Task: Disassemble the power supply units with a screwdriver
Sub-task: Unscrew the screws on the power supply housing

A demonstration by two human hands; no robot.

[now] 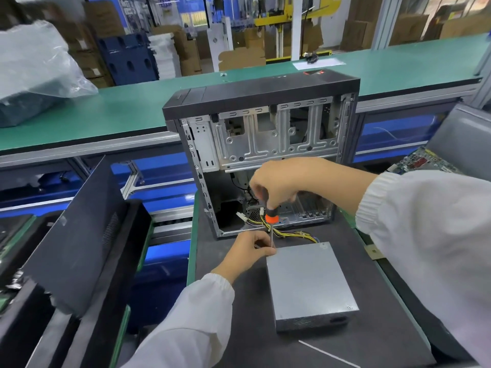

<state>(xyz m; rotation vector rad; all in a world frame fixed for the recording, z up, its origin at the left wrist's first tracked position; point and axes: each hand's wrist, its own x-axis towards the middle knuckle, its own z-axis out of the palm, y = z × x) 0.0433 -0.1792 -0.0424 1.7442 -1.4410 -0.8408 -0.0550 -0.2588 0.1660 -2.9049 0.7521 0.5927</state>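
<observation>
Lying flat on the dark mat (228, 328) near the front of the bench, the grey power supply unit (308, 282) is being worked on at its far left corner. A screwdriver (271, 221) with an orange and black handle is being held upright over that corner by the right hand (276, 184), whose fingers are curled round the top of the handle. The metal shaft is being pinched and steadied just above the corner by the fingers of the left hand (249, 251). Whether the tip is seated in a screw cannot be told, since the tip is being hidden by the left fingers. Yellow and black cables (287, 233) are being trailed from the unit's far edge into the open computer case (265, 139), which is being stood upright just behind the unit. A black side panel (79, 235) is being leaned at the left of the bench, and both arms are being covered by white sleeves (425, 221).
</observation>
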